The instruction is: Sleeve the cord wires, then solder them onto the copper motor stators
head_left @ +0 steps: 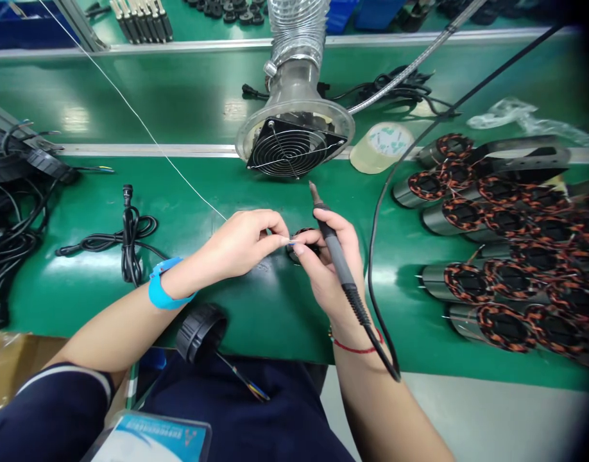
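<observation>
My left hand (249, 244) is closed in a pinch at the middle of the bench, its thumb and finger on a thin wire (291, 242) with a bit of blue on it. A long pale strand, perhaps solder wire (164, 154), comes down from the upper left and passes behind this hand. Wrapped in my right hand (333, 269) is a soldering iron (340, 260), its tip pointing up and away. That hand's thumb and finger also meet the thin wire at my left fingertips. A dark round part (299, 255) lies behind the fingers, mostly hidden.
A fume extractor hood with a fan (289, 154) hangs just beyond my hands. Wound motor stators (468, 282) fill the right side. Black cables (131, 244) lie left, and a black cap (201, 330) with coloured wires sits at the near edge. A tape roll (378, 147) stands behind.
</observation>
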Tool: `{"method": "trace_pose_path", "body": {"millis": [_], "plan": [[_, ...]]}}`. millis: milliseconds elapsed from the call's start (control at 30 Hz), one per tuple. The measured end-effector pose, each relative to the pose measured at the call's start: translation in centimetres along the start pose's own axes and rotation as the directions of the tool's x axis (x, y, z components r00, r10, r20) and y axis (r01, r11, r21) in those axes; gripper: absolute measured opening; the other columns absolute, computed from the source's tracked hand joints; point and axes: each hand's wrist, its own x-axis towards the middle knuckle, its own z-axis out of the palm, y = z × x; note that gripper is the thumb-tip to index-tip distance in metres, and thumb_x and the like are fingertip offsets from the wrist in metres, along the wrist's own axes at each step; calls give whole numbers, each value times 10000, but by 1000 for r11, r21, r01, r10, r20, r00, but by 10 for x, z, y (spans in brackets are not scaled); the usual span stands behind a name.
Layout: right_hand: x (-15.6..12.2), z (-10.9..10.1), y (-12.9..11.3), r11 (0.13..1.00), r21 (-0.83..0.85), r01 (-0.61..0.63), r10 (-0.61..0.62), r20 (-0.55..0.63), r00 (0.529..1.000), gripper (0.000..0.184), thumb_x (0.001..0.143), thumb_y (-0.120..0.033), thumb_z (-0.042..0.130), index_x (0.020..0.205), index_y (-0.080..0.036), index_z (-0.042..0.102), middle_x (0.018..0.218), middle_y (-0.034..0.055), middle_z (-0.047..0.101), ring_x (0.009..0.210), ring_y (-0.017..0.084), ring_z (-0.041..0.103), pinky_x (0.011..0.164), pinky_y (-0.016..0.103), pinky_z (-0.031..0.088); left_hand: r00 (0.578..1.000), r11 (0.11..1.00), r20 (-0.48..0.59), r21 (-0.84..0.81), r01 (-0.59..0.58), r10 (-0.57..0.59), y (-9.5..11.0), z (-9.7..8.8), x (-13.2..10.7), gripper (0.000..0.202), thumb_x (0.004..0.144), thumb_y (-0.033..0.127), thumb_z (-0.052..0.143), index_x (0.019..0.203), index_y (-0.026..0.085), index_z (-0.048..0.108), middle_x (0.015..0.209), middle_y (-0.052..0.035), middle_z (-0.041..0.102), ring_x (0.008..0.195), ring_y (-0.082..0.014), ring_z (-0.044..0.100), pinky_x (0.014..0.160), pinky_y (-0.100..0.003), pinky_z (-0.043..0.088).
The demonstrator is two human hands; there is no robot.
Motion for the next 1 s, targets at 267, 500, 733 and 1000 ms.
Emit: {"method": "trace_pose_path", "body": {"millis": [267,500,733,1000], "plan": [[-2,-5,0,994,111,2,-7,48,999,504,838,-248,652,1283,-287,418,866,-26,654,844,162,647,819,389,535,991,997,134,-81,8,3,-6,-6,4,147,822,222,567,730,144,650,738,3,618,623,-89,535,620,-220,413],[0,-5,2,997,28,65,-65,7,998,481,851,-254,629,1279,-291,415,833,-28,654,846,180,662,854,436,544,967,986,240,-122,117,-85,-6,-10,9,194,820,267,587,690,134,643,739,-8,627,568,-80,512,550,-216,398],[1,-17,-6,973,-196,123,-108,81,991,474,866,-193,575,1297,-293,407,902,-15,658,875,165,664,845,377,537,986,985,166,170,-16,-13,-7,1,6,210,872,229,512,793,150,690,863,-36,632,788,-153,580,709,-280,427],[8,-41,2,908,-355,224,-96,344,934,500,877,-236,583,1337,-280,392,973,18,689,1033,218,633,997,476,420,996,920,77,392,14,-48,-16,8,5,233,889,253,482,843,176,697,919,-49,632,852,-214,607,674,-312,418]]}}
